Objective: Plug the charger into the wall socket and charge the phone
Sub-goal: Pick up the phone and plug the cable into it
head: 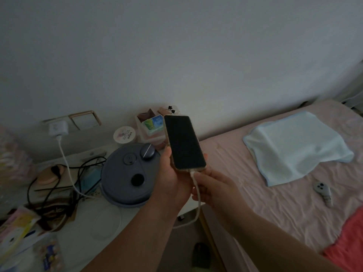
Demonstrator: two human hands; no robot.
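A white charger [58, 128] sits plugged into the wall socket [51, 121] at the left. Its white cable [66, 163] runs down over the bedside table and up to the phone. My left hand [172, 179] holds the dark-screened phone [184, 143] from below, screen facing up. My right hand [214, 190] pinches the cable's end right at the phone's bottom edge, where the plug meets the port. The screen is black.
The bedside table [82, 238] carries a round grey-blue lidded appliance [127, 173], black cords [59, 181], a round tub [124, 135], boxes and packets. To the right is a pink bed [275, 203] with a pale blue towel [294, 146] and a small remote [323, 190].
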